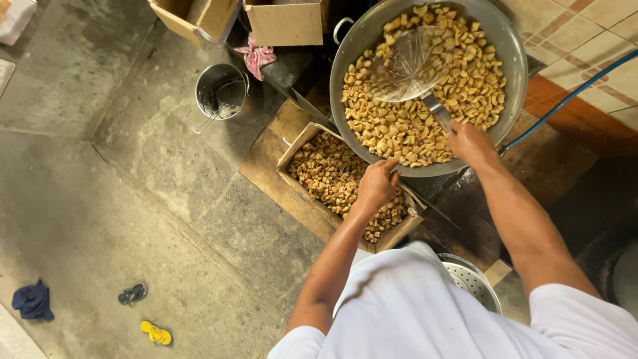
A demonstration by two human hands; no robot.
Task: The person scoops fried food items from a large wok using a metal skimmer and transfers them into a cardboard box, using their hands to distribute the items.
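Note:
A big round metal wok [513, 46] holds several golden fried pieces [399, 126]. My right hand [470, 141] grips the handle of a wide wire skimmer [405, 63] whose mesh lies over the pieces in the wok. My left hand [376, 185] clasps the near rim of the wok. Below the rim stands a cardboard box [292, 149] filled with the same fried pieces [329, 174].
A small metal pail [221, 90] with a ladle stands on the concrete floor at the left. Open cardboard boxes [286, 23] and a pink rag [256, 56] lie at the back. A blue hose [571, 96] runs right. A perforated metal strainer [473, 279] sits by my body. Sandals [155, 332] lie lower left.

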